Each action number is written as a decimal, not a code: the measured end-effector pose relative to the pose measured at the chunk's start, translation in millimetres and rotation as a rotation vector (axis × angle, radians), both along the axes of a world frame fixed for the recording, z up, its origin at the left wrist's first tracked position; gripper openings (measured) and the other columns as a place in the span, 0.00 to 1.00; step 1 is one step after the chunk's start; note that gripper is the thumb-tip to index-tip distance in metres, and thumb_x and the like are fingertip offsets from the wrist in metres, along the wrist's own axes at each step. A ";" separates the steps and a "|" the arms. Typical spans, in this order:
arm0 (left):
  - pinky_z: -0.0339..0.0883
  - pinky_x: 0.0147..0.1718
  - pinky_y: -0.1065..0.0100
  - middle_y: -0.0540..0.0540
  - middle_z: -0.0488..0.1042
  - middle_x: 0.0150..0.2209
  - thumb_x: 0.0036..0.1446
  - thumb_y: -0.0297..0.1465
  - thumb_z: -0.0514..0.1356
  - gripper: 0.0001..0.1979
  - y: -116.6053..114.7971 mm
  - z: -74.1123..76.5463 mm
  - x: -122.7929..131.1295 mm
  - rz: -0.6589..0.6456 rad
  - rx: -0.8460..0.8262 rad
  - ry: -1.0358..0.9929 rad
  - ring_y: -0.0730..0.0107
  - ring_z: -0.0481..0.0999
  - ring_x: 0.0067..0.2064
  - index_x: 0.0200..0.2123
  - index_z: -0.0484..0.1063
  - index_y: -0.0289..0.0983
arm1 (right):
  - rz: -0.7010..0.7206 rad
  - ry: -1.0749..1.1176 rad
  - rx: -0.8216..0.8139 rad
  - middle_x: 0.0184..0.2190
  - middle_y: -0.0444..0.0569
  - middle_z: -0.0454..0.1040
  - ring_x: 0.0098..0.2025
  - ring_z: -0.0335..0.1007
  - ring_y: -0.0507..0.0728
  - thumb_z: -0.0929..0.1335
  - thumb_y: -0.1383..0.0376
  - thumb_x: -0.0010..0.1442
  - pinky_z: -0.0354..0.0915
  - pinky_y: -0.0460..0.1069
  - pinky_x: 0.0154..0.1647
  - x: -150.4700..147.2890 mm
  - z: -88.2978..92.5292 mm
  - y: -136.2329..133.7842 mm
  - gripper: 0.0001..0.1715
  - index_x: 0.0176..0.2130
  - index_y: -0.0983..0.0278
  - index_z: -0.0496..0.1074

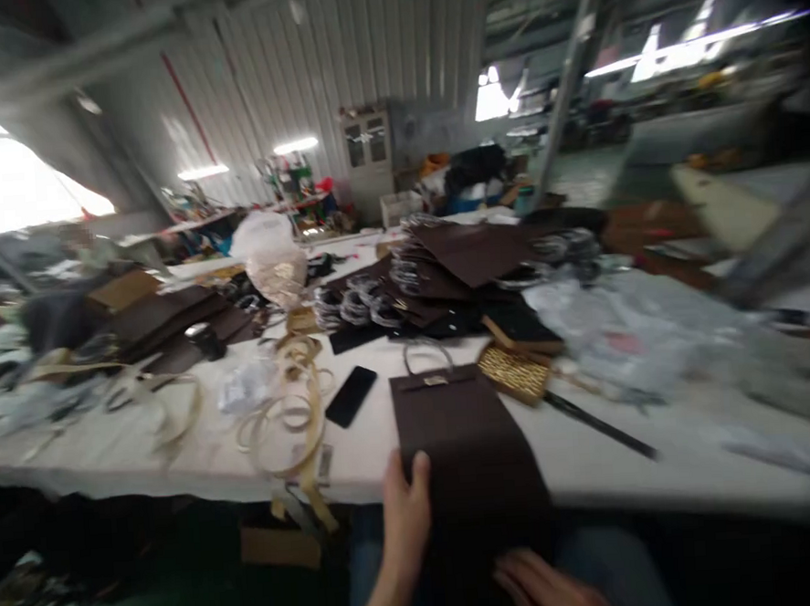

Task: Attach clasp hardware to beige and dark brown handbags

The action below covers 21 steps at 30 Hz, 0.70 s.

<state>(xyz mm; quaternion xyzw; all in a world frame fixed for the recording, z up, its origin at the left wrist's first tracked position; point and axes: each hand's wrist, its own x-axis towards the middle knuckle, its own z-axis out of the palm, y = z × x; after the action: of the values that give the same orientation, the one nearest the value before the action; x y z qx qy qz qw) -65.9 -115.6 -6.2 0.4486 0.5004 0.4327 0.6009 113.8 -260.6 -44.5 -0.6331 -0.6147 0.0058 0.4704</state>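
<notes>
Right hand (546,591) blurred under brown bag (468,436), grip unclear. Left hand (404,513) pinches its left side. Bag overhangs bench (594,479) near edge; weak hold may drop it.

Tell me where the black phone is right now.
In the head view the black phone lies flat on the white table, left of centre, between the loops of gold ribbon on its left and the dark brown bag on its right.

Corrugated metal wall (281,64), bright window (13,181) left, pale cabinet (367,154), long white table (594,474).
</notes>
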 end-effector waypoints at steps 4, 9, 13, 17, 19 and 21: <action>0.63 0.37 0.64 0.50 0.69 0.31 0.72 0.58 0.61 0.26 -1.4 -26.9 -3.7 -0.039 0.283 0.358 0.62 0.68 0.35 0.37 0.70 0.41 | 0.038 0.001 -0.028 0.49 0.52 0.85 0.48 0.86 0.63 0.69 0.62 0.80 0.83 0.58 0.54 47.0 40.8 14.3 0.11 0.54 0.54 0.82; 0.62 0.35 0.64 0.48 0.73 0.29 0.70 0.59 0.62 0.26 -4.3 -29.9 -27.1 -0.210 0.295 0.468 0.59 0.72 0.33 0.35 0.73 0.41 | -0.123 -0.061 -0.179 0.60 0.57 0.77 0.51 0.80 0.63 0.76 0.64 0.73 0.77 0.56 0.53 86.5 80.5 122.2 0.23 0.65 0.57 0.78; 0.65 0.37 0.62 0.46 0.79 0.30 0.67 0.58 0.64 0.25 -4.5 -34.2 -42.5 -0.153 0.277 0.618 0.55 0.78 0.34 0.36 0.76 0.41 | -0.031 -0.135 -0.429 0.58 0.57 0.76 0.57 0.78 0.66 0.81 0.64 0.69 0.73 0.56 0.58 97.3 69.8 162.9 0.19 0.57 0.60 0.84; 0.62 0.34 0.62 0.49 0.75 0.25 0.70 0.56 0.62 0.22 -6.3 -35.7 -52.2 -0.163 0.284 0.715 0.55 0.77 0.29 0.39 0.76 0.42 | -0.022 -0.124 -0.365 0.52 0.53 0.77 0.53 0.77 0.62 0.80 0.62 0.70 0.71 0.54 0.57 102.6 52.0 160.9 0.12 0.52 0.59 0.84; 0.66 0.37 0.60 0.46 0.79 0.32 0.72 0.54 0.62 0.21 -4.0 -26.7 -51.0 -0.179 0.330 0.746 0.52 0.81 0.34 0.49 0.77 0.42 | -0.030 -0.175 -0.323 0.50 0.51 0.77 0.52 0.76 0.62 0.79 0.62 0.72 0.70 0.54 0.55 105.3 48.8 157.5 0.07 0.49 0.59 0.83; 0.72 0.42 0.57 0.41 0.82 0.44 0.73 0.51 0.61 0.22 5.7 -11.6 -44.5 -0.195 0.454 0.741 0.48 0.83 0.45 0.57 0.75 0.42 | -0.023 -0.241 -0.310 0.50 0.52 0.77 0.51 0.76 0.62 0.78 0.62 0.73 0.70 0.54 0.54 107.1 48.4 155.0 0.06 0.49 0.59 0.81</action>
<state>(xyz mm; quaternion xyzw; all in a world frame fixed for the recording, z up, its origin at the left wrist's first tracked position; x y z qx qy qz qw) -110.4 -110.0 -17.8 0.7392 0.5295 0.2829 0.3052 220.9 -105.7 3.9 -0.7011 -0.6509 0.0190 0.2906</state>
